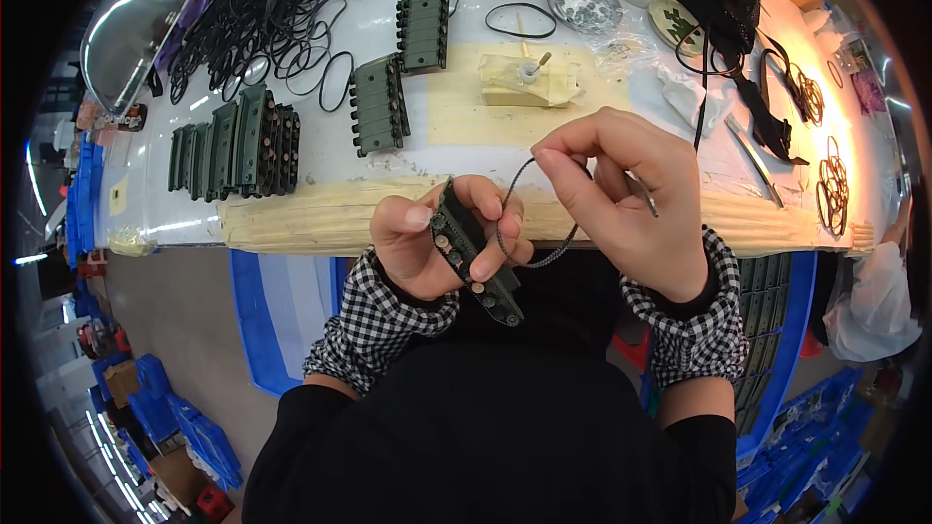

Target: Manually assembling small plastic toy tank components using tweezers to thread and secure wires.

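Note:
My left hand grips a dark green plastic track frame with a row of small round wheels along its edge, held just below the table's front edge. My right hand pinches one end of a thin black rubber band that loops down to the frame and the left fingers. A thin metal tool also sits in the right hand's fingers. Both wrists wear black-and-white checked sleeve covers.
On the white table lie more green frames, a stacked group at left, a pile of black bands, a small glue cup on a taped block, bottles, a bag of small parts and tweezers. Blue crates stand below.

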Demonstrator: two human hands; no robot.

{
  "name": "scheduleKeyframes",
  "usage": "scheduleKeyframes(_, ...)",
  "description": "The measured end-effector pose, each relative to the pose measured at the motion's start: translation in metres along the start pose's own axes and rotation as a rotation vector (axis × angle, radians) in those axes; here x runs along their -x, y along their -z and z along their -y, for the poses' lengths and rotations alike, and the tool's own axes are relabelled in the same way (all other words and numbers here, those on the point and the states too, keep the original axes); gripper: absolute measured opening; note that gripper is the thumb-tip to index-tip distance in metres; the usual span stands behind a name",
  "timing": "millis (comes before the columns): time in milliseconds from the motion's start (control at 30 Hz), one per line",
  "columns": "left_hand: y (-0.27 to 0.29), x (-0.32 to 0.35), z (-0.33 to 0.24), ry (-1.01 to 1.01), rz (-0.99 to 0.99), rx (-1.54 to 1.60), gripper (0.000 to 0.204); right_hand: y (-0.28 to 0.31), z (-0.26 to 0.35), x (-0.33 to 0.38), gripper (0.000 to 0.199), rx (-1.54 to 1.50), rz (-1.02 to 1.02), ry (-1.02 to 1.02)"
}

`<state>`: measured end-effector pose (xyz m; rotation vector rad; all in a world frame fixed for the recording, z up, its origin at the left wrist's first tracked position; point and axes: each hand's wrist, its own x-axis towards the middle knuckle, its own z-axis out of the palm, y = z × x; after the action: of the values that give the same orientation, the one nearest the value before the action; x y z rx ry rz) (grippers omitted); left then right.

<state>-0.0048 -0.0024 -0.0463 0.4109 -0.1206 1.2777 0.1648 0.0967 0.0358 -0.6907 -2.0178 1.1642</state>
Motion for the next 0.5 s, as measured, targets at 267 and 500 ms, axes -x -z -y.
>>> scheduleKeyframes(267, -0.004, 0.01, -0.007, -0.047, 0.01, -0.003, 0.058, 0.004, -0.006, -0.003, 0.005, -0.031, 0.02, -0.039)
scheduleKeyframes(500, -0.004, 0.01, -0.01, -0.087, -0.007, -0.036, 0.063, 0.003, -0.013, -0.001, 0.01, -0.365, 0.157, -0.3)
